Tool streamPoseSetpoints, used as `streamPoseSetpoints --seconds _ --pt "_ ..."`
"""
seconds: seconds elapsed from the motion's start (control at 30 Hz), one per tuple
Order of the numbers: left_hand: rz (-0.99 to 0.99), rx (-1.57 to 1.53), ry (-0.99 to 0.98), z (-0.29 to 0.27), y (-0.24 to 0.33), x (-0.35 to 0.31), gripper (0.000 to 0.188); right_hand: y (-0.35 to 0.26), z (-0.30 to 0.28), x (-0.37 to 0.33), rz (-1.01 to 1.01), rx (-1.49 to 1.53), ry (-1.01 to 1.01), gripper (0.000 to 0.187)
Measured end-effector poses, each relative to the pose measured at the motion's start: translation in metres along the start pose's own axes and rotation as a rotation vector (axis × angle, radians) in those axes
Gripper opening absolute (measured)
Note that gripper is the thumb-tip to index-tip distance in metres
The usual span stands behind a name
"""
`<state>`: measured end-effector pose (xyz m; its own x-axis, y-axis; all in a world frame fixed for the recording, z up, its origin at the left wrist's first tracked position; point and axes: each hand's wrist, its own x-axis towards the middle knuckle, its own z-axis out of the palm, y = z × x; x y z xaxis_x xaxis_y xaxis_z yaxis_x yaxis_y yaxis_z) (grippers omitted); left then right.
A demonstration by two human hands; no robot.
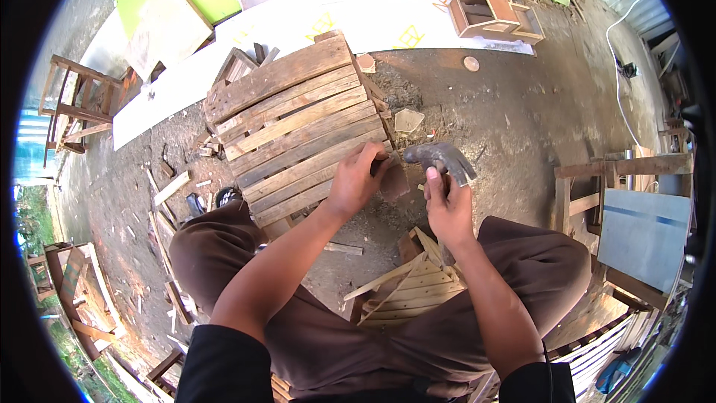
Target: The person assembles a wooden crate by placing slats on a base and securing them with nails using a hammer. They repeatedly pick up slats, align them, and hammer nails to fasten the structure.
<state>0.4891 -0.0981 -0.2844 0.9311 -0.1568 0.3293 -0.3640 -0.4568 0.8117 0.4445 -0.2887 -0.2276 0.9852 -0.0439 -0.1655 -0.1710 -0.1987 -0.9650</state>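
A slatted wooden piece, like a small pallet or crate top [298, 116], stands in front of me, its grey-brown boards running across it. My left hand [358, 183] is at its near right corner, fingers curled together; whatever they hold, if anything, is hidden. A reddish-brown flat piece [394, 185] shows just under those fingers, and I cannot tell whether they grip it. To the right, my right hand [450, 207] is closed around a claw hammer [441, 158], gripping it close under the head. The hammer's head is raised beside the slatted piece, apart from it.
Between my legs lies a second slatted wooden piece [410, 291]. Wood scraps [172, 188] litter the floor at left. A small wooden box [485, 13] rests on a long white sheet [358, 26] at the back. Wooden frames [82, 108] stand far left; a bench-like frame [623, 168] stands right.
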Motion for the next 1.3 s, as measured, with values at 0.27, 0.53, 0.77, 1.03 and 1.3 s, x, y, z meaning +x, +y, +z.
streamPoseSetpoints --seconds 0.27,0.53,0.77,1.03,1.3 --pt "0.041 -0.005 -0.033 -0.006 0.002 0.000 0.027 -0.016 0.008 -0.004 -0.093 -0.289 -0.094 0.031" --pt "-0.002 -0.021 -0.061 -0.003 -0.002 -0.002 0.029 -0.019 0.013 0.003 -0.158 -0.416 -0.062 0.029" --pt "-0.004 -0.022 -0.058 -0.003 -0.003 -0.003 0.026 -0.019 0.014 0.003 -0.058 -0.440 -0.084 0.028" --pt "-0.014 -0.028 -0.073 -0.009 0.000 -0.002 0.028 -0.011 0.002 0.013 -0.051 -0.245 0.036 0.030" --pt "0.033 0.006 -0.193 -0.033 0.008 -0.018 0.042 0.002 -0.001 0.016 -0.002 -0.101 0.096 0.025"
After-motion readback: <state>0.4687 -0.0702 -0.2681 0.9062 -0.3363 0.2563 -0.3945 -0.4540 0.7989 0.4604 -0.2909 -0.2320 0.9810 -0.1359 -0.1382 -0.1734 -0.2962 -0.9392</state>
